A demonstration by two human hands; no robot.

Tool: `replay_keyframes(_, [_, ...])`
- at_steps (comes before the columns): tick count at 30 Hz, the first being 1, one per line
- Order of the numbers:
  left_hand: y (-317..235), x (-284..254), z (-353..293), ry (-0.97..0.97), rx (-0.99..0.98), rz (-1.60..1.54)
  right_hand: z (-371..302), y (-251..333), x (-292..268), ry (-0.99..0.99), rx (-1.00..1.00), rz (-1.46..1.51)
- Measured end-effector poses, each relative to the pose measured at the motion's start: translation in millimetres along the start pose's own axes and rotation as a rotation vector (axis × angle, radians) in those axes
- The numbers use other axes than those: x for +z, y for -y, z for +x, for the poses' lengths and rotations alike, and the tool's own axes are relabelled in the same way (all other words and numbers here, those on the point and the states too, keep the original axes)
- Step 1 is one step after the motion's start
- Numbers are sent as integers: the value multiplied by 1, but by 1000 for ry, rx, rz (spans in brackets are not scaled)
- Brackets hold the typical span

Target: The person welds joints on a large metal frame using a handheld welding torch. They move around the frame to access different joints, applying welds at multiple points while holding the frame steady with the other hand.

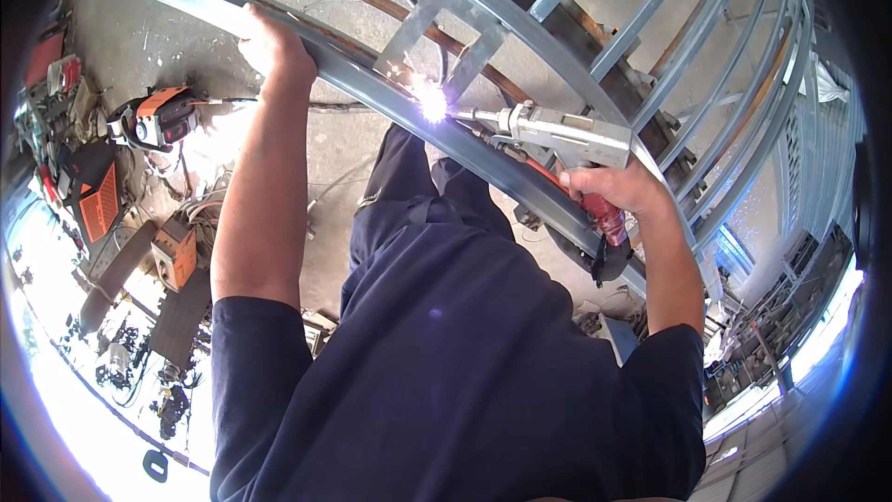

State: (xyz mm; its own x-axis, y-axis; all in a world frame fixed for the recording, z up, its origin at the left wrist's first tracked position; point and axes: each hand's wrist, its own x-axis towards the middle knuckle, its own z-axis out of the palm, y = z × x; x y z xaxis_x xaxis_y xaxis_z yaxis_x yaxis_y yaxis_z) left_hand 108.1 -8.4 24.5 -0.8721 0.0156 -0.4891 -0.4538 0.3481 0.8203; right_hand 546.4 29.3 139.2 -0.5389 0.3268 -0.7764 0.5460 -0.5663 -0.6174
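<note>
The right hand [624,188] wraps around the red handle [606,221] of a silver welding torch [571,132], whose nozzle [480,115] points left at bright sparks [432,102] on the far edge of a long steel beam [367,85]. The left hand [277,45] lies on the beam's left stretch; whether its fingers grip, I cannot tell.

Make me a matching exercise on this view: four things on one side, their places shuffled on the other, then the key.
Things
1. Left hand
2. Right hand
3. Bright sparks
4. Orange box

Places
A. at the tip of the torch
B. left of the left forearm
C. gripping the torch
D. on the long metal beam, left of the glare

Right pairs: 1-D, 2-C, 3-A, 4-B
</note>
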Motion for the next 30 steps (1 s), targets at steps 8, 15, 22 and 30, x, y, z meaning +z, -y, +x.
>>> replay_keyframes(8, [-3,2,0,3,-22,-27,0,0,1,-2,9,17])
replay_keyframes(15, [3,4,10,21,-9,-47,-4,-2,2,-10,13,40])
replay_keyframes(22, [-1,5,3,33,0,-56,-7,-3,2,12,-8,34])
replay_keyframes(30, [3,6,11,2,-12,-49,-10,-7,2,7,-20,13])
